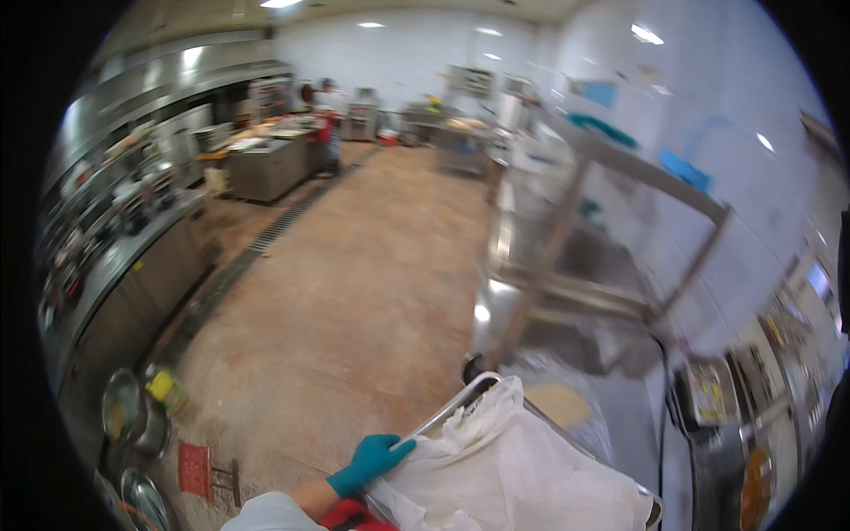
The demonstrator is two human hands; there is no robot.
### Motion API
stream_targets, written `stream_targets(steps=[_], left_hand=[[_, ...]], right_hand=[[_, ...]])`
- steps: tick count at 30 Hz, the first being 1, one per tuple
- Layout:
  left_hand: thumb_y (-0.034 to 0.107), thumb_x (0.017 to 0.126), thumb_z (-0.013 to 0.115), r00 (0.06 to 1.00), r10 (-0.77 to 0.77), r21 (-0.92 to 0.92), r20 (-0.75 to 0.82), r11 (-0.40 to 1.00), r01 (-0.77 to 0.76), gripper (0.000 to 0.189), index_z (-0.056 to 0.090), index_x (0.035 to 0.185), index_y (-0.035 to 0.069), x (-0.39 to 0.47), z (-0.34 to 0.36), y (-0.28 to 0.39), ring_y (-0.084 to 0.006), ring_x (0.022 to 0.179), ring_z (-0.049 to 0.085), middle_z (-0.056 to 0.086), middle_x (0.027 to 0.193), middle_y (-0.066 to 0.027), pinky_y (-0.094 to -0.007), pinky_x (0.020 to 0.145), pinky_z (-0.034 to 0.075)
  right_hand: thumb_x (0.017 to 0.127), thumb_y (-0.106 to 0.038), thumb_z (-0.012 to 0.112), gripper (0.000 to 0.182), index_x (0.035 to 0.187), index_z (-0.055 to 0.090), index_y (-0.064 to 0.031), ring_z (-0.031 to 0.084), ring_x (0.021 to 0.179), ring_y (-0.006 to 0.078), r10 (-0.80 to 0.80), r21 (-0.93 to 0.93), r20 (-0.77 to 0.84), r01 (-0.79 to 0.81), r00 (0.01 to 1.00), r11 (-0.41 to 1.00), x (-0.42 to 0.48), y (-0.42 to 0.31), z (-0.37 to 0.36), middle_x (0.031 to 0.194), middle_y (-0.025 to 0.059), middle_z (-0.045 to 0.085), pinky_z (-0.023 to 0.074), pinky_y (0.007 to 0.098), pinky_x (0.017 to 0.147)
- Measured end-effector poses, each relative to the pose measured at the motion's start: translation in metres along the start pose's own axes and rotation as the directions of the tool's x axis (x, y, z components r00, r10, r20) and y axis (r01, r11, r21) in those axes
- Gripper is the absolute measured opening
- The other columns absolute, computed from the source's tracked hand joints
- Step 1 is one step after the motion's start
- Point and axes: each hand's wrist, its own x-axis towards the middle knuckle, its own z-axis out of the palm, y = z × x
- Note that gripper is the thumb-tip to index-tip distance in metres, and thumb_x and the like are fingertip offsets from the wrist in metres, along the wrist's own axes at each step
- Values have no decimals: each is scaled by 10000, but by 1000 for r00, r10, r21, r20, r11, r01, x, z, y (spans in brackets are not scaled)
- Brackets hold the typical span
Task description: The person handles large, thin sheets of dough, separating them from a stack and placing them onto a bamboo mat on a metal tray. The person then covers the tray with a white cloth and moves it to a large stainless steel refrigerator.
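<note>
My left hand [372,463], in a teal glove, grips the left rim of a metal tray at the bottom of the view. A crumpled white cloth [511,458] covers the tray [443,413], and what lies beneath it is hidden. My thumb rests over the rim and the cloth's edge. My right hand is out of view. Just beyond the tray's right side, a clear plastic bag [594,425] with something pale and flat [556,403] inside lies on a steel worktop.
A steel frame [554,232] stands on the counter at right. A small red stool [194,470], metal pots [123,405] and a yellow container [165,390] are at lower left. A floor drain [272,232] runs alongside steel counters [265,169]. A person [329,106] stands far off.
</note>
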Motion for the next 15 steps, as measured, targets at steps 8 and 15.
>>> stream_targets(steps=[8, 15], left_hand=[[540, 823, 564, 895, -242, -149, -375, 968, 200, 497, 703, 852, 64, 36, -215, -115, -312, 771, 654, 670, 806, -164, -379, 679, 489], [581, 816, 552, 779, -345, -199, -523, 939, 282, 547, 685, 798, 51, 104, -379, -187, -314, 727, 639, 658, 774, -165, -383, 659, 478]], right_hand=[[787, -411, 713, 624, 1167, 551, 56, 582, 957, 302, -223, -317, 230, 290, 947, 903, -71, -92, 225, 1123, 216, 596, 496, 377, 825], [742, -473, 729, 709, 1197, 552, 41, 562, 1005, 340, -206, -60, 456, 261, 866, 964, -173, -227, 390, 1155, 219, 591, 479, 411, 851]])
